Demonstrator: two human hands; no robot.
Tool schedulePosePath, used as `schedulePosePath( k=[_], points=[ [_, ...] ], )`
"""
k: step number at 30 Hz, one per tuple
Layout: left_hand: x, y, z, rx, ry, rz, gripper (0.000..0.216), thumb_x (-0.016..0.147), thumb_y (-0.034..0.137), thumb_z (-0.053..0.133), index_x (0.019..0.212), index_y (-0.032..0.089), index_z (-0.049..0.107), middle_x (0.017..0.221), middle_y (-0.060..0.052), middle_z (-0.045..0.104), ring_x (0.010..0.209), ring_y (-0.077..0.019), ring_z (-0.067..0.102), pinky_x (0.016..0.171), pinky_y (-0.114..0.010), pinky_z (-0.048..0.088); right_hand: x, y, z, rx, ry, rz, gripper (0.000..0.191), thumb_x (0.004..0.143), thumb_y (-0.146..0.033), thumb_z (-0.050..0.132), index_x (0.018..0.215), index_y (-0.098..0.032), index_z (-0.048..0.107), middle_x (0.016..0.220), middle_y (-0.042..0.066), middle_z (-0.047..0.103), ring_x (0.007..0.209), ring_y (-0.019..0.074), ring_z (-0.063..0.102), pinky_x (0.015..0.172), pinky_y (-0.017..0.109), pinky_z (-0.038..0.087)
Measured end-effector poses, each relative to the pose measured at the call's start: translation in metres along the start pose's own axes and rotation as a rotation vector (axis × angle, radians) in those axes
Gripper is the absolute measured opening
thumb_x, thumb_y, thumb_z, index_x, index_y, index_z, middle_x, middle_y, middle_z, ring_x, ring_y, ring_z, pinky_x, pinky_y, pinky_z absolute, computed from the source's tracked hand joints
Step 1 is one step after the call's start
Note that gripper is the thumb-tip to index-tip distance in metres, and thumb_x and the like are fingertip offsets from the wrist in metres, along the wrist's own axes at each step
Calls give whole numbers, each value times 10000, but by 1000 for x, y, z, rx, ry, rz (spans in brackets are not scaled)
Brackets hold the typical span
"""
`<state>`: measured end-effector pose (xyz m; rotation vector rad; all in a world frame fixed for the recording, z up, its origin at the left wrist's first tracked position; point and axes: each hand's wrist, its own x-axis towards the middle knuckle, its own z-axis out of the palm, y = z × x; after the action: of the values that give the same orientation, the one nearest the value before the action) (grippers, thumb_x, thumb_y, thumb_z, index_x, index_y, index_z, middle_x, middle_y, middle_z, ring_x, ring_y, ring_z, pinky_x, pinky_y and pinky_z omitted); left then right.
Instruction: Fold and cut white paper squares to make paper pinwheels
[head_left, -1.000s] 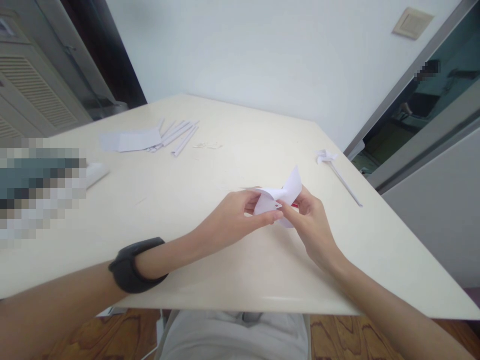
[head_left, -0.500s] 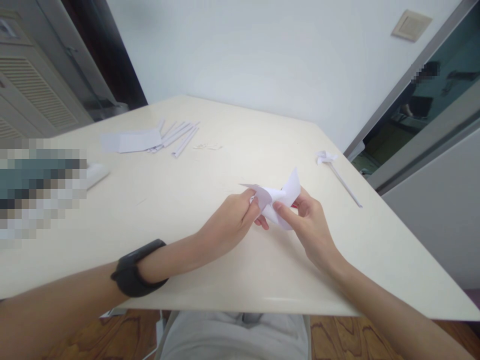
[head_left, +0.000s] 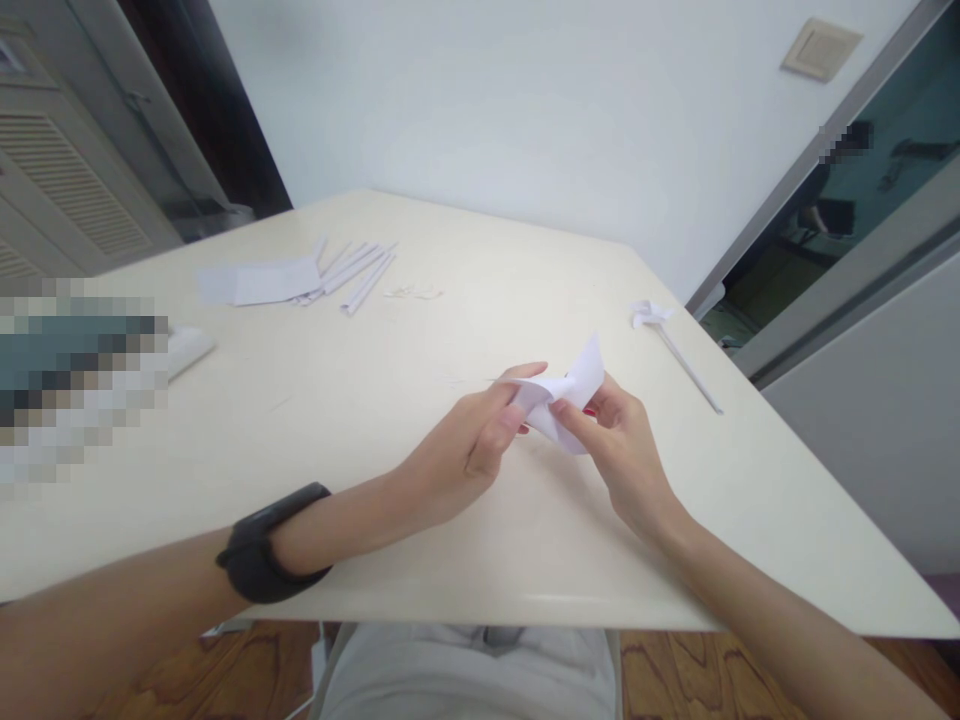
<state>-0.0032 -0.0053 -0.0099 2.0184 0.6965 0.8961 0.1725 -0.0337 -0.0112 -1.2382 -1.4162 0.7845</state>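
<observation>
Between my hands, above the table's near half, is a white paper pinwheel [head_left: 562,410] with curled blades. My right hand [head_left: 626,440] pinches it, thumb pressed near its centre and fingers behind. On its other side my left hand [head_left: 480,435] holds a left blade between thumb and fingers, with one finger stretched out behind the paper. A small bit of red shows by the right fingers; I cannot make out what it is. Farther right lies another paper pinwheel [head_left: 649,314] on a rolled paper stick [head_left: 694,370].
Several rolled paper sticks [head_left: 364,285] lie at the back left beside flat paper sheets [head_left: 277,280]. Small paper scraps [head_left: 415,293] are near them. A blurred-out item [head_left: 67,370] sits at the left edge. The cream table [head_left: 487,560] meets a white wall [head_left: 495,110].
My left hand has shifted its hold on the pinwheel: one finger now stretches out behind the top of the blade, and the thumb has moved. The right hand keeps its pinch.
</observation>
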Motion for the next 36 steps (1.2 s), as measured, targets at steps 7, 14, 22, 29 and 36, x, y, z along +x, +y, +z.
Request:
schedulePosePath(
  k=[7,14,22,29,36],
  points=[
    [0,8,-1,-64,-101,-12,465,1008,382,261,1407,161,353,1334,-99,559,1115,-196,558,994,-302,373,2,3,-2,54,7,66,160,860,-319,589,957,-203,641,1023,67,662,862,225,594,758,357,460],
    [5,10,0,16,-26,-132,293,972,404,416,1126,210,570,1026,-21,688,942,-188,625,811,-263,435,3,2,-1,61,0,54,146,842,-281,604,958,-197,635,1085,78,656,994,255,596,858,393,465],
    [7,6,0,-132,-30,-190,304,930,389,502,1131,199,628,1143,-42,687,1047,-205,629,926,-298,455,1,4,-1,-1,11,0,149,843,-280,616,977,-219,637,1036,56,641,996,254,581,883,401,437],
    [6,4,-1,-155,-22,-242,343,907,434,540,1190,267,641,1137,3,704,1086,-229,620,968,-345,437,2,1,1,-35,9,-43,138,841,-273,613,960,-215,651,1027,55,632,1000,249,570,878,386,431],
    [8,0,-2,-334,-82,-277,333,902,394,563,1181,238,657,1169,-21,704,1169,-239,594,959,-327,459,-1,3,0,-19,-1,-20,165,852,-284,608,1000,-217,637,1029,56,644,979,247,583,865,392,440]
  ],
)
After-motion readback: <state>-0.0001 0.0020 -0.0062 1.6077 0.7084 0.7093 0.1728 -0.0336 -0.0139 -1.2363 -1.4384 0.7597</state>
